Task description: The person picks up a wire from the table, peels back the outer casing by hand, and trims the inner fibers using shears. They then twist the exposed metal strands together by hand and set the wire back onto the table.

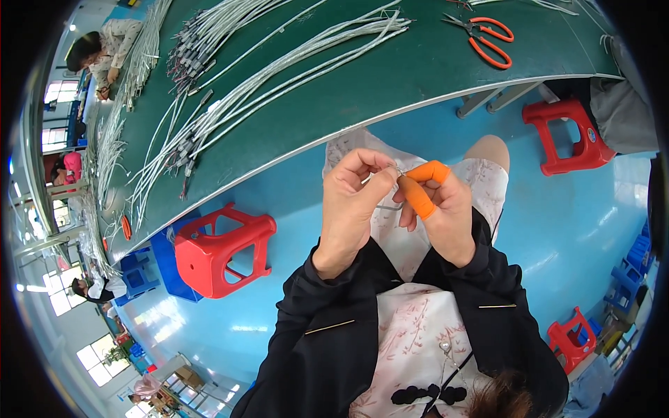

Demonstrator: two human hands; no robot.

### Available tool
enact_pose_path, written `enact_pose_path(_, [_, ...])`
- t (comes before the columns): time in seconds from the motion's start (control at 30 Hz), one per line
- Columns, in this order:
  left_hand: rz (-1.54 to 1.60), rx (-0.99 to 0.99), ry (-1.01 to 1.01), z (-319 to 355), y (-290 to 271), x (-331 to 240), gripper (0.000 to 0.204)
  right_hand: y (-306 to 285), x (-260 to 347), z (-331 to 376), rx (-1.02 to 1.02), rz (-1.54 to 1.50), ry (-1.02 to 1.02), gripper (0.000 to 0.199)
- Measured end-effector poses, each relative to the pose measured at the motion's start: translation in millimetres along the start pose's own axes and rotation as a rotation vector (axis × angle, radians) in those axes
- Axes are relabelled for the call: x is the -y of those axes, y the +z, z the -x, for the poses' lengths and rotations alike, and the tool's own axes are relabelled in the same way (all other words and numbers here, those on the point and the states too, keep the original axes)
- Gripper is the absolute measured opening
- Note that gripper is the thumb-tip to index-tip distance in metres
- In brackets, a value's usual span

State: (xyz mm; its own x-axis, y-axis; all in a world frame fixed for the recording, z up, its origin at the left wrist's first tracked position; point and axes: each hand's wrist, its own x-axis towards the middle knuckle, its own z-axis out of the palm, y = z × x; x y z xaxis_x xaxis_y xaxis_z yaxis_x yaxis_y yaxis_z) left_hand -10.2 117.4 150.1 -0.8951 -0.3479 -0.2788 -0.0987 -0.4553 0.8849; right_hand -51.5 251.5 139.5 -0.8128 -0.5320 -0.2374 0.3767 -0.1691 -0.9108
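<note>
Above my lap, my left hand and my right hand meet fingertip to fingertip. Both are closed in a pinch on a small, thin, silvery wire end, mostly hidden by the fingers. Orange finger covers sheathe the thumb and a finger of my right hand. A short piece of grey cable shows below the left fingers; whether it joins the wire end I cannot tell. Beyond my hands, on the green table, lies a bundle of whitish cables with grey connectors at its left end.
Orange-handled pliers lie open on the table at the far right. More cables spread toward the back left. Red stools stand at left and right, with a blue bin beside the left one. Another person works at far left.
</note>
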Motion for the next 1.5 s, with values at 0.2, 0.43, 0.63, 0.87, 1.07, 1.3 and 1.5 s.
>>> enact_pose_path(0.2, [0.039,-0.021,-0.038,0,-3,1,0.006,1,-1,-2,0.01,0.206,-0.157,0.006])
enact_pose_path(0.43, [0.086,0.017,-0.086,2,-5,1,0.007,-3,0,1,0.039,-0.008,-0.058,0.007])
enact_pose_path(0.63, [0.275,0.113,-0.226,0,-7,-1,0.008,-5,-5,-4,0.041,-0.202,-0.05,0.009])
enact_pose_path(0.87, [0.091,0.009,-0.053,2,-2,0,0.008,-6,-3,-5,0.065,-0.161,0.017,0.012])
enact_pose_path(1.07, [0.134,0.039,0.037,1,-8,3,0.011,-9,-2,-7,0.007,-0.274,-0.003,0.012])
enact_pose_path(1.3, [0.01,0.05,-0.023,2,-2,0,0.016,-8,-1,-3,0.016,-0.208,-0.011,0.011])
enact_pose_path(1.5, [0.018,0.134,-0.08,5,-2,3,0.02,-10,-5,-5,0.036,-0.216,0.015,0.012])
